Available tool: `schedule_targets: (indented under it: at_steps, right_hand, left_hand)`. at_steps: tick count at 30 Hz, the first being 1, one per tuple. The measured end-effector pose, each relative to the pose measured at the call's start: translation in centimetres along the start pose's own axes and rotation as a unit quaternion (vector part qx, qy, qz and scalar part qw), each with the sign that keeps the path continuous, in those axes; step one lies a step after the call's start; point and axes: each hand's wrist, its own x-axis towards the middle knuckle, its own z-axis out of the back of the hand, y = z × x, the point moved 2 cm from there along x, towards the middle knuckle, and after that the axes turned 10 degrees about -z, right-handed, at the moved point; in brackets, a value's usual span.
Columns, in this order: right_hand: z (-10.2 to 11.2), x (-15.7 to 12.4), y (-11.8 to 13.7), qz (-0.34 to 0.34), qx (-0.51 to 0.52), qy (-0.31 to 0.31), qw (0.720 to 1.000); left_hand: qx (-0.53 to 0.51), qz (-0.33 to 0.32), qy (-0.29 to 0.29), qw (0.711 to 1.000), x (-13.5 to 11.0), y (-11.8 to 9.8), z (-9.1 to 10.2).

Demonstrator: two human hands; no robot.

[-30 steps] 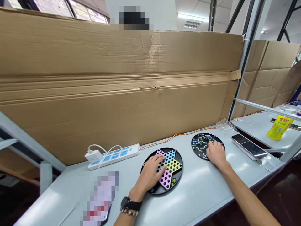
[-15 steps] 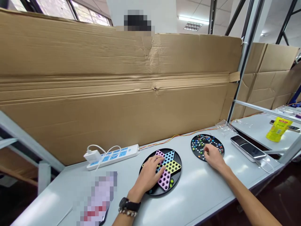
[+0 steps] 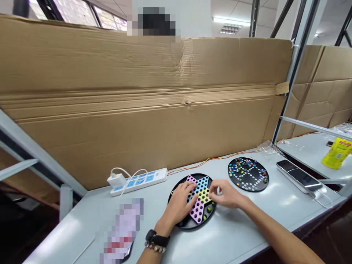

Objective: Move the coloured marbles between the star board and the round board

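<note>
A round black Chinese checkers board (image 3: 197,211) with a pink, blue and yellow star of holes lies on the grey table. My left hand (image 3: 180,201) rests flat over its left side, fingers spread. At the yellow point on the board's right edge is my right hand (image 3: 225,193), thumb and fingertips pinched together; whatever they hold is too small to make out. Yellow-green marbles (image 3: 209,209) lie in the board's lower right recess. Farther right, a second round black board (image 3: 251,182), printed with pale dots, carries many coloured marbles, mostly at its left and right sides.
A white power strip (image 3: 152,176) with a plugged-in charger stands behind the board. To the right lies a phone (image 3: 298,176) on a white box. A blurred purple item (image 3: 123,227) is at front left. Cardboard (image 3: 137,139) walls off the back, beside metal posts.
My right hand has moved left from the marble-covered board to the right edge of the star board. The left hand stays on the star board. The view has shifted slightly.
</note>
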Motion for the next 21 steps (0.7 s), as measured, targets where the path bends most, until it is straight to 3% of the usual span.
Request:
schedule_targets:
  at_steps: [4,7,13,21]
  right_hand:
    - [5.4,2.3,-1.4,-0.051,-0.057,-0.096,0.992]
    - [7.9,2.8,-3.7,-0.085,-0.111,-0.127,0.982]
    - [7.3,1.7,-7.8,-0.138,-0.169,-0.063,0.974]
    - [7.4,1.7,-7.5,-0.124,-0.144,-0.072,0.979]
  left_hand:
    - [-0.004,0.001,0.000,1.000,0.0,-0.2,0.1]
    - [-0.008,0.006,0.011,1.000,-0.1,-0.3,0.2]
    - [-0.005,0.012,0.017,1.000,-0.1,-0.4,0.4]
    - [-0.002,0.019,0.015,1.000,-0.1,-0.4,0.3]
